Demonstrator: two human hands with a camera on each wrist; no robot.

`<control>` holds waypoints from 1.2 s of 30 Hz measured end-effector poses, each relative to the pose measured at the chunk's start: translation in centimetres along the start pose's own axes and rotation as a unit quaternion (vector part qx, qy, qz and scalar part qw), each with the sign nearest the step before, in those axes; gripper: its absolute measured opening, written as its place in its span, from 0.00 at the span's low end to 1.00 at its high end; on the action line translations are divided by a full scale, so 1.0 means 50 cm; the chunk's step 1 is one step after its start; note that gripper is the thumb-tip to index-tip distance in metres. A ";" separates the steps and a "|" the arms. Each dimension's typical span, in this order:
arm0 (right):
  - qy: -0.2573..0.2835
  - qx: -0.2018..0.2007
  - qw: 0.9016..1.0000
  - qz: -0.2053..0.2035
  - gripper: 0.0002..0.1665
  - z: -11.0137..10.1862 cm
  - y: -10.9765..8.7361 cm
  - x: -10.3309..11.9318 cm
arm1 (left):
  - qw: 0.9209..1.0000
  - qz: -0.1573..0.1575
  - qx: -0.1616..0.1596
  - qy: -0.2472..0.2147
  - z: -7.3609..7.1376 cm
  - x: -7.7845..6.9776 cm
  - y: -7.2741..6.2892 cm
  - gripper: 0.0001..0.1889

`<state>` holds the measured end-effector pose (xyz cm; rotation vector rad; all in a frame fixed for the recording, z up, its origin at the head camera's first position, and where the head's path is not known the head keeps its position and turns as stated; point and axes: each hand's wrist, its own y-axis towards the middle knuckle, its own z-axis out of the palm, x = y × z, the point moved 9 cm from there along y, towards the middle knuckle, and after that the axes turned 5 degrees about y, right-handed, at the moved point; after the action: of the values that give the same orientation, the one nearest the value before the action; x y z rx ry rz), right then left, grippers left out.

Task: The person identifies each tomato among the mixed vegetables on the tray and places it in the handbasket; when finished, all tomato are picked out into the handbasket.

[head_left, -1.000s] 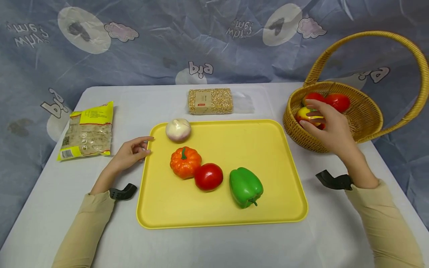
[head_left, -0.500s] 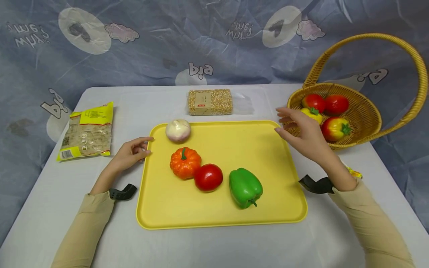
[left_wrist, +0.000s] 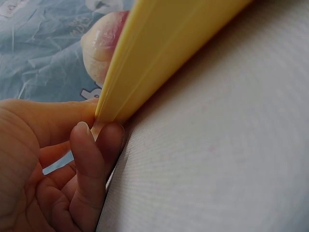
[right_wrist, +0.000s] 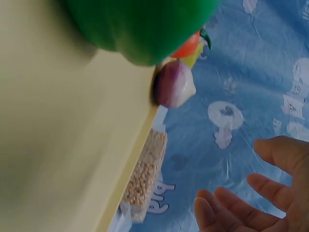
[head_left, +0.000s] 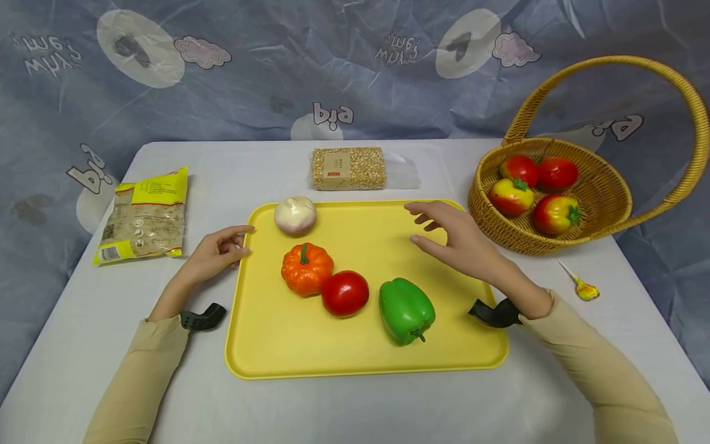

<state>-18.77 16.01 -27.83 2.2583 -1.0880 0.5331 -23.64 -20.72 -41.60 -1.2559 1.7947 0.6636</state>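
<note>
My left hand [head_left: 213,256] holds the left rim of the yellow tray [head_left: 355,354]; its thumb and curled fingers [left_wrist: 89,159] meet at the rim in the left wrist view. Above the tray's right part hovers my right hand [head_left: 457,240], fingers spread and holding nothing. On the tray lie a white-and-purple bulb [head_left: 295,216], an orange pumpkin [head_left: 307,269], a red tomato [head_left: 346,294] touching it, and a green bell pepper [head_left: 407,311]. The pepper [right_wrist: 140,24] looms large in the right wrist view, apart from the open fingers [right_wrist: 273,191].
A wicker basket [head_left: 499,228] with a tall handle holds several red and red-yellow pieces of produce at right. In front of it lies a small yellow lollipop [head_left: 587,290]. Behind the tray is a pack of grains [head_left: 357,168], and at left a yellow bag [head_left: 146,216].
My right hand has moved left from over the basket to above the tray, uncovering the basket's contents and the lollipop. My left hand and the things on the tray have stayed put.
</note>
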 end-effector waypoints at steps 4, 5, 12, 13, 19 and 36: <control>0.022 0.031 0.999 -0.004 0.27 0.028 0.005 0.012 | 1.000 0.001 0.000 0.004 -0.001 0.003 0.000 0.22; 0.030 0.038 0.999 -0.005 0.27 0.034 0.006 0.015 | 1.000 0.001 0.001 0.005 -0.001 0.003 0.000 0.22; 0.055 0.110 0.992 -0.019 0.28 0.079 0.012 0.036 | 1.000 -0.003 0.000 0.006 0.000 0.000 0.001 0.22; 0.057 0.124 0.990 -0.020 0.28 0.087 0.012 0.039 | 1.000 -0.003 0.000 0.007 0.000 0.001 0.001 0.22; 0.075 0.211 0.974 -0.025 0.28 0.136 0.015 0.051 | 1.000 -0.001 -0.001 0.008 0.000 0.003 0.002 0.22; 0.091 0.352 0.931 -0.045 0.29 0.234 0.007 0.081 | 1.000 -0.003 0.002 0.008 0.001 0.001 0.001 0.22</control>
<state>-15.46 5.99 -34.26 2.7588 -0.7614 1.2236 -23.69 -20.71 -41.68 -1.2668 1.8037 0.6476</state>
